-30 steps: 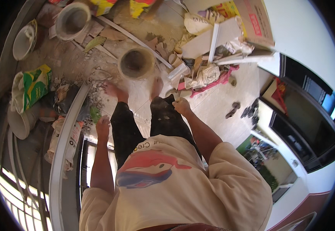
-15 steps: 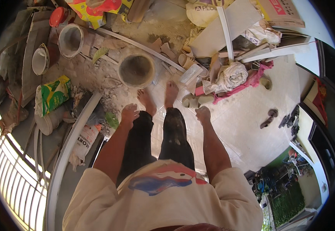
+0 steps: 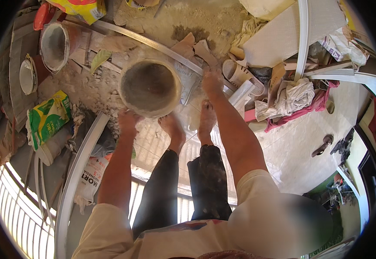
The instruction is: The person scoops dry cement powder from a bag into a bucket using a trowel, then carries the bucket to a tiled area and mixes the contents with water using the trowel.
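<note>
A round bucket (image 3: 150, 115) with grey residue coating its inside stands on the dusty floor just ahead of my feet. My left hand (image 3: 128, 120) is low beside the bucket's near left rim; its fingers are blurred, and I cannot tell whether they touch it. Farther forward, to the right of the bucket, my right hand (image 3: 213, 82) reaches down by the end of a long pale strip (image 3: 153, 44). Its fingers are blurred against the debris, so any grip is unclear. A clear plastic packet (image 3: 188, 82) lies between that hand and the bucket.
Two more buckets, a larger one (image 3: 55, 46) and a smaller one (image 3: 28, 77), stand at left. A green-yellow bag (image 3: 49, 117) lies below them. On the right are a perforated tan sandal (image 3: 235, 71), bundled cloth (image 3: 298, 97) and a leaning board (image 3: 270, 41).
I have bent lower, and both hands have moved from near my knees toward the floor. My right hand has reached farther forward, past the bucket's right side; my left has come down by its near left.
</note>
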Available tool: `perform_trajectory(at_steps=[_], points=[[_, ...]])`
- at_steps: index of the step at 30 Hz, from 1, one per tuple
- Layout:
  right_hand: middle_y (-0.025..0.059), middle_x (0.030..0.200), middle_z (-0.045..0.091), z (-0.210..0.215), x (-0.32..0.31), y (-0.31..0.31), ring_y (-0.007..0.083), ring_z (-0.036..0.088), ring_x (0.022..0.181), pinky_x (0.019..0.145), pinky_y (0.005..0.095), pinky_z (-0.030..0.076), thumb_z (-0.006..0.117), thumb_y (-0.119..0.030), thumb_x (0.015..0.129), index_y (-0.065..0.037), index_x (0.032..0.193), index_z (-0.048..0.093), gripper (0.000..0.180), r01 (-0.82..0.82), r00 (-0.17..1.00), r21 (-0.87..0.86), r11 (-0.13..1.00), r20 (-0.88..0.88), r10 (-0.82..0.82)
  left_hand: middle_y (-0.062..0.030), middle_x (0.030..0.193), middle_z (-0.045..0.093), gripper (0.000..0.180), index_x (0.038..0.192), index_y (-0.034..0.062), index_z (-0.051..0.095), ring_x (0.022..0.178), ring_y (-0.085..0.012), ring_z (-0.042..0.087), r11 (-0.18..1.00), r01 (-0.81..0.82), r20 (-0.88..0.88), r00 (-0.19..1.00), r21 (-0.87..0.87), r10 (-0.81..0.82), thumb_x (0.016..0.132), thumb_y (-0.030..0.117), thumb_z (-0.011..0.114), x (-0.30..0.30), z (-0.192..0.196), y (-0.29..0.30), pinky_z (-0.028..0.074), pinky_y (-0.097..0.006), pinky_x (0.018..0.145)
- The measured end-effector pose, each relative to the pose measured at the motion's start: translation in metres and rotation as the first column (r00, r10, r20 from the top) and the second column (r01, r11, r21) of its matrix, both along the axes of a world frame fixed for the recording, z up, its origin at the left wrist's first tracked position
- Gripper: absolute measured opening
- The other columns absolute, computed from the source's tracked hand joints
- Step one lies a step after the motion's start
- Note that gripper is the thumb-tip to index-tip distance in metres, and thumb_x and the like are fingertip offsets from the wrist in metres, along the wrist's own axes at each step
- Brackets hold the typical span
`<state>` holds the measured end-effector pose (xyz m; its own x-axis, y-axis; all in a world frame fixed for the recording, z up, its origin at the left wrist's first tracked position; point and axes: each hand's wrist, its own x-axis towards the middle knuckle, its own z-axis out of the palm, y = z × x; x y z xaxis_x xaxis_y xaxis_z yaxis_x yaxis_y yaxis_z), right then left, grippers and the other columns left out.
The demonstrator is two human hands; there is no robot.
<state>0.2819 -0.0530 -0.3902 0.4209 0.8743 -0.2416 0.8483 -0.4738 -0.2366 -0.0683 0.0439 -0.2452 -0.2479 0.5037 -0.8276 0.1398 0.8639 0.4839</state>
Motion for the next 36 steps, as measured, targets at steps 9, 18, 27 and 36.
perform_trajectory(at_steps=[9,18,27,36], points=[[0.0202,0.105,0.071,-0.002,-0.004,-0.015,0.0413,0.067,0.104,0.086,0.0508,0.056,0.074,-0.033,0.089,-0.005,0.117,0.067,0.040,0.013,0.943,0.070,0.997,-0.333,0.011,-0.0103,0.111,0.069,0.032,0.132,0.0034,0.055,0.095,-0.0277,0.073,0.957,0.290,-0.057,0.955,-0.005,-0.290,0.100,0.004,0.050,-0.102,0.013,0.069,0.064,-0.045,0.084],[0.0227,0.099,0.069,-0.005,0.040,0.033,0.0429,0.069,0.087,0.076,0.0535,0.056,0.074,-0.028,0.088,-0.004,0.103,0.065,0.030,0.175,0.984,0.080,0.981,-0.049,-0.172,-0.0127,0.111,0.067,0.034,0.131,0.0000,0.058,0.090,-0.0283,0.070,0.942,0.335,-0.346,0.884,0.000,-0.314,0.099,0.010,0.054,-0.132,-0.013,0.088,0.060,-0.043,0.078],[0.0232,0.093,0.071,0.025,0.023,-0.033,0.0433,0.069,0.087,0.075,0.0551,0.054,0.070,-0.023,0.090,-0.004,0.103,0.071,0.023,0.276,0.905,0.035,0.961,-0.346,-0.247,-0.0197,0.112,0.069,0.031,0.113,0.0024,0.071,0.112,-0.0385,0.061,0.039,0.915,-0.741,0.349,0.401,-0.573,0.084,0.015,0.073,0.151,0.031,0.101,0.046,-0.050,0.102],[0.0248,0.087,0.071,0.015,0.034,0.011,0.0450,0.069,0.087,0.079,0.0513,0.054,0.076,-0.028,0.084,-0.001,0.101,0.070,0.033,0.568,0.815,0.227,0.791,-0.291,-0.501,-0.0214,0.112,0.064,0.023,0.108,0.0037,0.063,0.108,-0.0396,0.065,0.150,0.986,-0.699,0.056,-0.074,-0.713,0.087,0.013,0.067,0.264,-0.118,0.097,0.054,-0.048,0.094]])
